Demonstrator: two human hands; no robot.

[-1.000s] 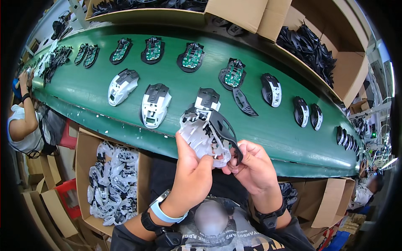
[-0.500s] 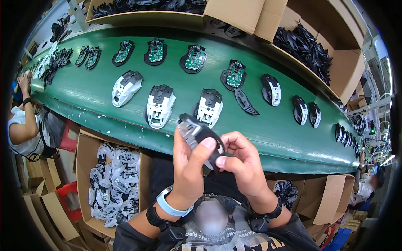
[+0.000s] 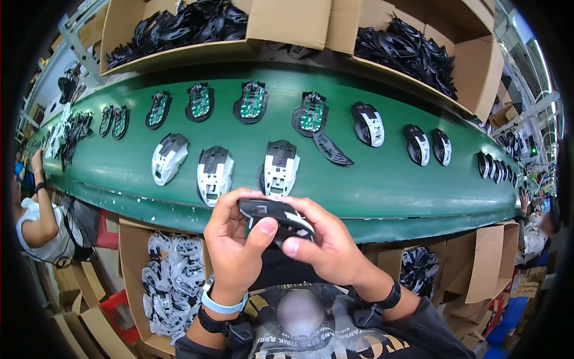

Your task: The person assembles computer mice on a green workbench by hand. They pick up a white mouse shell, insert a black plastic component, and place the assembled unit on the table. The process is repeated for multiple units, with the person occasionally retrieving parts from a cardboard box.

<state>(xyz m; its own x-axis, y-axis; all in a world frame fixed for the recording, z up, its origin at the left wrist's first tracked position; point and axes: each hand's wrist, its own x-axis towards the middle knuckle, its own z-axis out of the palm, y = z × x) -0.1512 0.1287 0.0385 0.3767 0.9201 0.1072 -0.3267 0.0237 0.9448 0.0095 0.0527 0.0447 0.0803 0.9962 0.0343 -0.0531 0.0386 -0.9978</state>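
Both my hands hold a black and white mouse shell (image 3: 275, 210) over the near edge of the green belt (image 3: 382, 197). Thumb and fingers of my left hand (image 3: 234, 248) grip its left end. My right hand (image 3: 327, 246) pinches its right end, thumb on the near side; the shell's underside is hidden. Just beyond lie white mouse shells with black tops, one nearest my hands (image 3: 280, 167), another (image 3: 215, 175) to its left and a third (image 3: 170, 158) farther left. A loose black side panel (image 3: 332, 149) rests beside a mouse base with a green circuit board (image 3: 312, 113).
Farther back run several more circuit-board bases (image 3: 250, 103). Black-and-white mice (image 3: 368, 124) line the right. Cartons of black parts (image 3: 406, 54) stand behind the belt. A carton of white shells (image 3: 170, 287) sits below left. A person (image 3: 42, 221) works at far left, another (image 3: 538, 230) at far right.
The held shell has turned from steeply tilted to nearly level and moved slightly left and lower. My fingers have shifted around it. The whole view has also shifted.
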